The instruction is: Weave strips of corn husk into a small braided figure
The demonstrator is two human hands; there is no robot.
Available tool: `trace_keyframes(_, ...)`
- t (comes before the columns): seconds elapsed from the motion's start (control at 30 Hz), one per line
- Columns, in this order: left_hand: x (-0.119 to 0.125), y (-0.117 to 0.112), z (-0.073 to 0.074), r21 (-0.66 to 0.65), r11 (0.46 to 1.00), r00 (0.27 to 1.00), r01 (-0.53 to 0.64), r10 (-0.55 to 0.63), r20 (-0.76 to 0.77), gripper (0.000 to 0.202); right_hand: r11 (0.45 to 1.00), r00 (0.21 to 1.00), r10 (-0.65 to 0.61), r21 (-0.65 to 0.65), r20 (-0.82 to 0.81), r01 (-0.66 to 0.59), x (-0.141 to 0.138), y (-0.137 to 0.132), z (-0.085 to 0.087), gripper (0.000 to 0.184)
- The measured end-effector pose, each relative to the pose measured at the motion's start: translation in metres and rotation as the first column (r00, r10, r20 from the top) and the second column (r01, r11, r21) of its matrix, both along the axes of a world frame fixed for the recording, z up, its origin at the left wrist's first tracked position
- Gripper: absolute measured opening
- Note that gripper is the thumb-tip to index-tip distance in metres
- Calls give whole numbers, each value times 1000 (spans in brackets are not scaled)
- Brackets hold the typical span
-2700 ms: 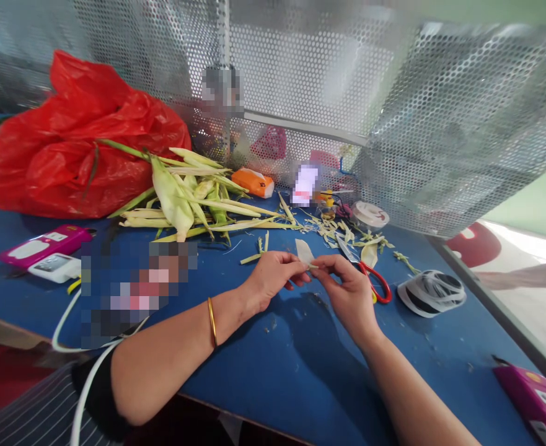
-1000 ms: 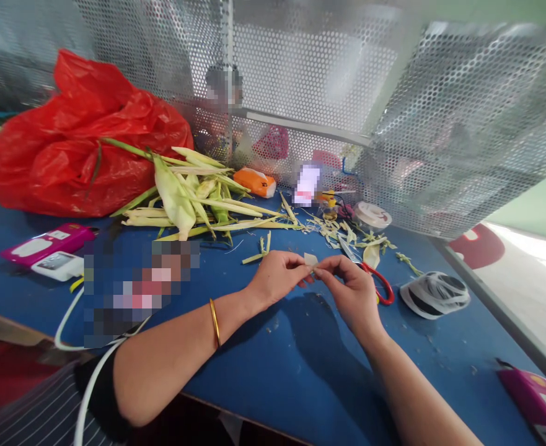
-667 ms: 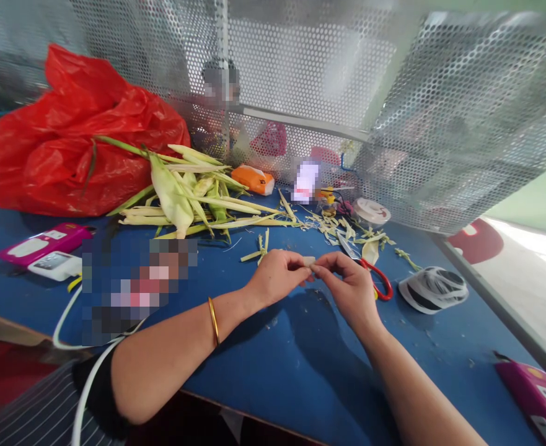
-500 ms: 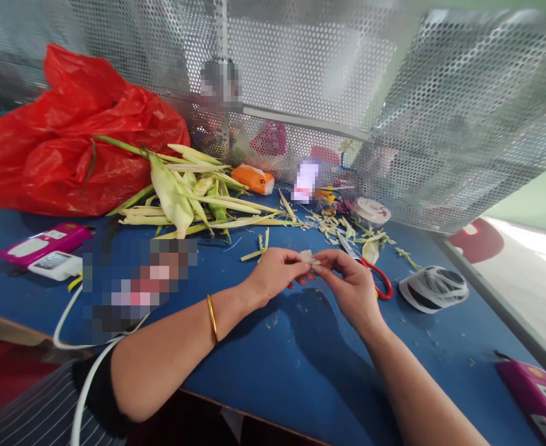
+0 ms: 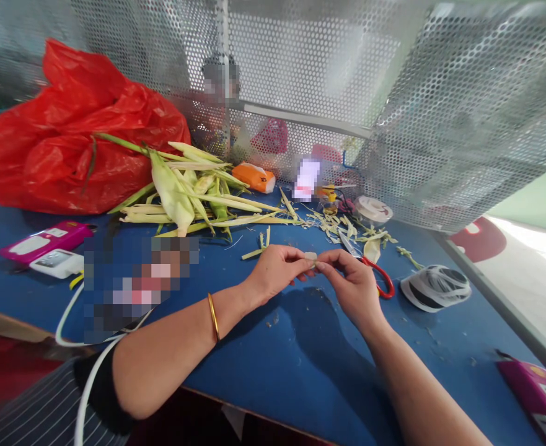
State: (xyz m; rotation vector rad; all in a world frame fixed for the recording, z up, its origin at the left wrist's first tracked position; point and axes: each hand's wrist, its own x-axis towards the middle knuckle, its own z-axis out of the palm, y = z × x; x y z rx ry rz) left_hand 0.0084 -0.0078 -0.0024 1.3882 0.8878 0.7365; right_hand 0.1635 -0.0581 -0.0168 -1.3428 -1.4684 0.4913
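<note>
Fingers pinch a pale, flat scrap (husk, perhaps).

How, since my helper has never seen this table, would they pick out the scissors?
On the blue table, find the right hand. The scissors lie just beside it, partly hidden by it, blades toward the pale scraps. Their red handle loop sets them apart from those scraps and the black-and-white bundle.

A crumpled red plastic bag sits on the left of the blue table, an orange tissue pack to its right before a perforated metal screen. A magenta case lies beside a small white device; a second magenta case lies near right.
</note>
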Motion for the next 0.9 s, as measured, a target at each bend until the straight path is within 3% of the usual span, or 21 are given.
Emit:
trace_keyframes(0.33, 1, -2, -2, 66, 997, 1000, 26, -25, -16, 12, 1000, 999, -18, -23, -50, 17, -1, 0, -3, 11)
trace_keyframes(0.5, 0, 1, -2, -83, 996, 999, 35, -32, 38, 16, 1000, 997, -15, 16, -70, 17, 6, 1, -4, 19)
trace_keyframes(0.6, -1, 2, -1, -159, 985, 996, 63, -51, 76, 14, 997, 999, 31, 75, -19, -30, 8, 1, -1, 13)
trace_keyframes(0.73, -2, 3, 0, -175, 980, 993, 95, -80, 89, 12, 989, 994, 83, 119, 78, -92, 6, 1, 3, 3)
trace_keyframes(0.9, -2, 2, 2, -155, 985, 995, 78, -69, 67, 13, 997, 999, 28, 68, 42, -31, 4, 0, 0, 5)
